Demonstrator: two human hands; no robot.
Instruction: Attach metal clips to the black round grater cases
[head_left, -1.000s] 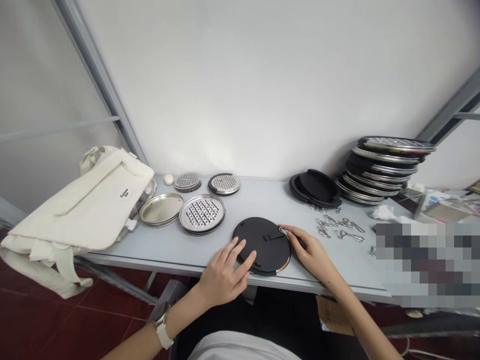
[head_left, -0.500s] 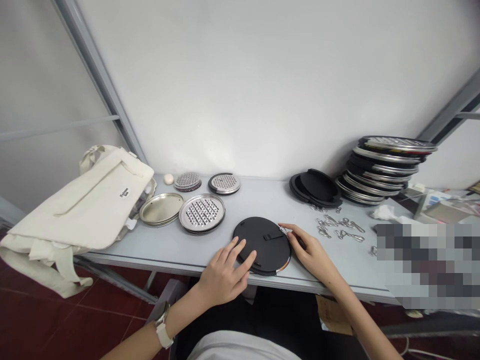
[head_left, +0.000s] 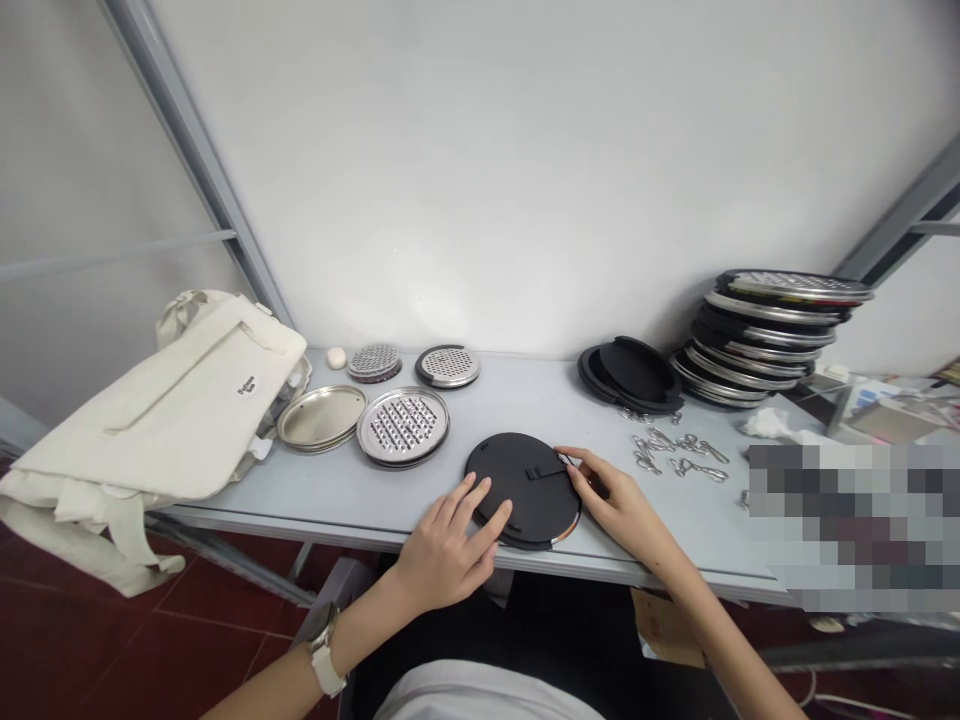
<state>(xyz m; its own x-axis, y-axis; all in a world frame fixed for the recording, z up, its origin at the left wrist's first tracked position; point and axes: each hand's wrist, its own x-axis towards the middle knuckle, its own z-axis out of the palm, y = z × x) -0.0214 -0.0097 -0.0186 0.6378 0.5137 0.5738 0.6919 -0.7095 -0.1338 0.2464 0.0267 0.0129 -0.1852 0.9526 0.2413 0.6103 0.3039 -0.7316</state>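
Note:
A black round disc (head_left: 525,505), with a short slotted piece in its middle, lies flat near the table's front edge. My left hand (head_left: 454,545) rests on its near left side, fingers spread over the surface. At the far right rim, my right hand (head_left: 611,500) pinches a small metal clip (head_left: 568,459), mostly hidden by the fingertips. Similar loose metal clips (head_left: 679,445) are scattered to the right of that hand. An orange and silver edge shows under the disc's front right.
Grater discs (head_left: 409,425) and metal plates (head_left: 322,415) lie to the left, beside a cream bag (head_left: 165,400). Black round covers (head_left: 637,375) and a tall stack of grater discs (head_left: 772,340) stand at back right. White tissue (head_left: 776,425) lies far right.
My right fingertips have shifted slightly inward at the disc's rim, and less of the metal clip shows now. The left hand and the disc stay in place.

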